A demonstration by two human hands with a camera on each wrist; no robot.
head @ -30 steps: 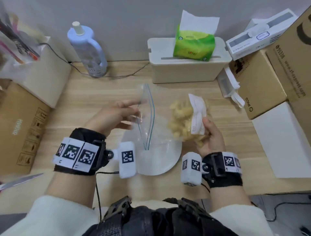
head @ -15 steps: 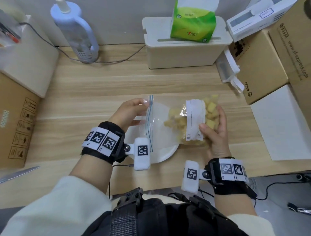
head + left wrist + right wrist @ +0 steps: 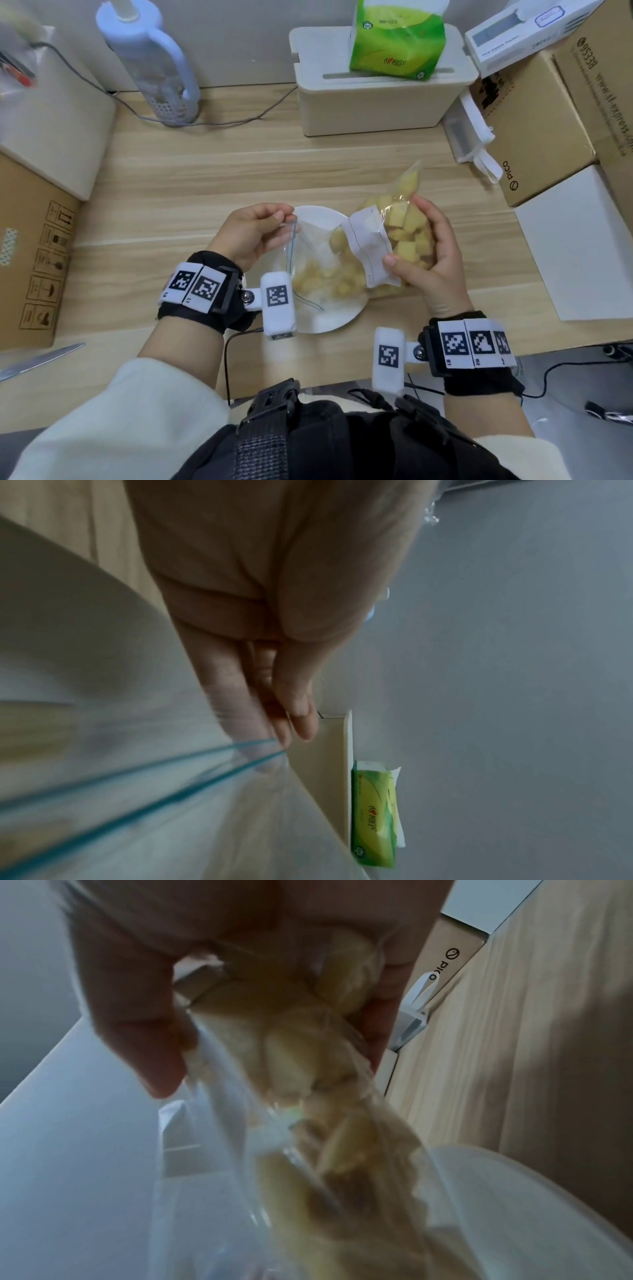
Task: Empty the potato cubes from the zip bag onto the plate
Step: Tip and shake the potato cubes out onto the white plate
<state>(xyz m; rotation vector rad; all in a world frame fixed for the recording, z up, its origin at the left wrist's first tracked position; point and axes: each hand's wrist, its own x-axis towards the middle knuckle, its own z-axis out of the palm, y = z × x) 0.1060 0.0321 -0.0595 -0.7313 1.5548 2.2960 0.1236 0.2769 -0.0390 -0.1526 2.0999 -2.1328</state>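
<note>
A clear plastic zip bag (image 3: 383,236) with a blue seal line and a white paper label hangs tilted over a round white plate (image 3: 325,318) that sits on the pale wooden table (image 3: 191,192) in front of the person. The left hand (image 3: 253,233) pinches the open mouth of the bag between thumb and fingertips, at the blue seal, just above the plate's left rim; the left wrist view shows the fingers (image 3: 240,696) closed narrowly on the film where the two blue lines meet. The right hand (image 3: 428,260) cups the raised bottom of the bag, fingers and thumb curled round the bulge of yellow potato cubes (image 3: 407,229) inside it. More cubes lie lower in the bag, over the plate, towards the mouth; whether any already rest on the plate itself I cannot tell through the film. Behind the plate stands a cream rectangular plastic box (image 3: 376,99) with a green tissue pack (image 3: 397,37) on top, and to its left a pale blue plastic bottle (image 3: 150,65). Brown cardboard boxes (image 3: 534,123) stand at the right.
</note>
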